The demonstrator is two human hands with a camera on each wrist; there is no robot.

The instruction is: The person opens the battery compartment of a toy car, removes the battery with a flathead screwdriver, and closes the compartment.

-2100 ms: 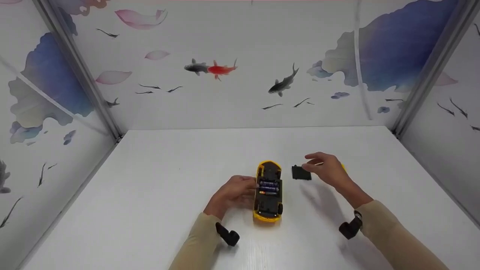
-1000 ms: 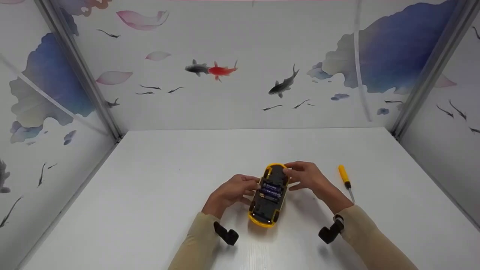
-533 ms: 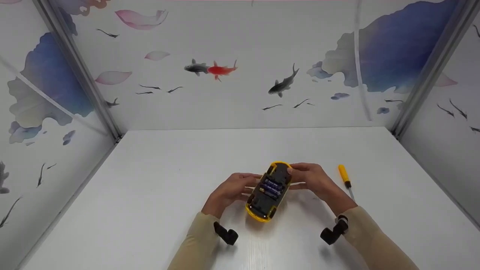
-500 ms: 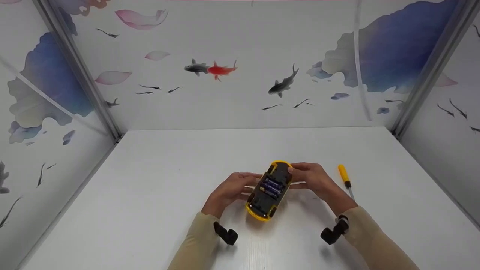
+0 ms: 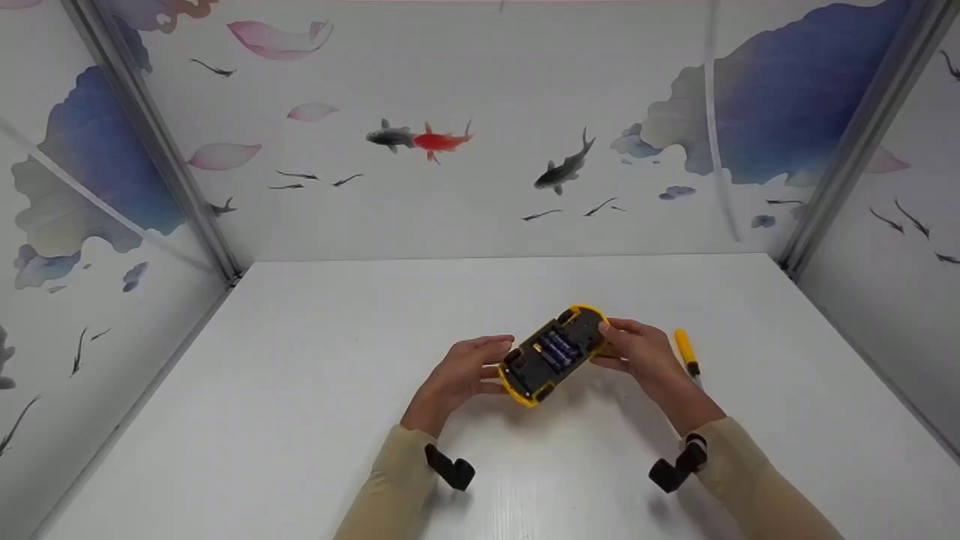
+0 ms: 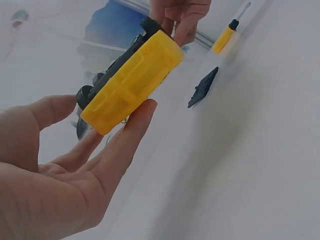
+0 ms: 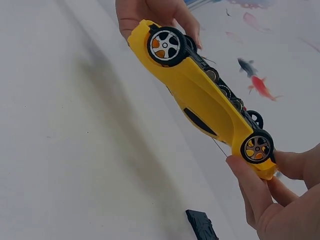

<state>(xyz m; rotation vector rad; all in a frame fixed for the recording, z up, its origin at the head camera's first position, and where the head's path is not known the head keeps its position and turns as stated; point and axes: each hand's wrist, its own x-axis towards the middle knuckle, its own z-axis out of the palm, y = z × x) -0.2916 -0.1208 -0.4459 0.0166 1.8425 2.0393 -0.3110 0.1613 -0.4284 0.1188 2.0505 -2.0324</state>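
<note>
A yellow toy car [image 5: 555,353] is tilted upside down in the air above the table. Its dark underside has an uncovered compartment with several blue batteries [image 5: 559,349] in it. My right hand [image 5: 646,358] grips the car's far right end, thumb on the underside and fingers beneath. At the other end, my left hand [image 5: 463,375] holds the car between thumb and spread fingers, the thumb by a wheel [image 6: 85,96]. A black battery cover [image 6: 204,87] lies on the table in both wrist views; the right hand hides it in the head view.
A screwdriver [image 5: 684,349] with a yellow handle lies on the white table [image 5: 337,420], just right of my right hand. Printed white panels [image 5: 465,202] enclose the back and both sides.
My right hand has left the battery cover and taken hold of the car. The car has since turned clockwise and risen to the right, while my left hand has shifted to its near end.
</note>
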